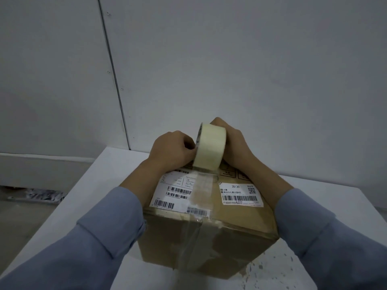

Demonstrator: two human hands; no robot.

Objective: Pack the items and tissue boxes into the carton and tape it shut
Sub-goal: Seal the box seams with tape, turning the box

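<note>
A brown carton (pixel 236 220) stands closed on a white table (pixel 117 170), with white barcode labels on its top. A strip of clear tape (pixel 201 191) runs along the top seam and down the near face. A pale yellow tape roll (pixel 210 147) stands on edge at the far end of the carton top. My right hand (pixel 232 143) grips the roll from the right side. My left hand (pixel 171 151) has curled fingers and pinches at the roll's left edge, resting on the carton. The packed items and tissue boxes are hidden inside.
A grey panelled wall (pixel 230 59) rises just behind the table. To the left, beyond the table edge, lies a concrete floor (pixel 25 218) with dark debris (pixel 41 194). Paint-like specks mark the table's near right corner (pixel 272 266).
</note>
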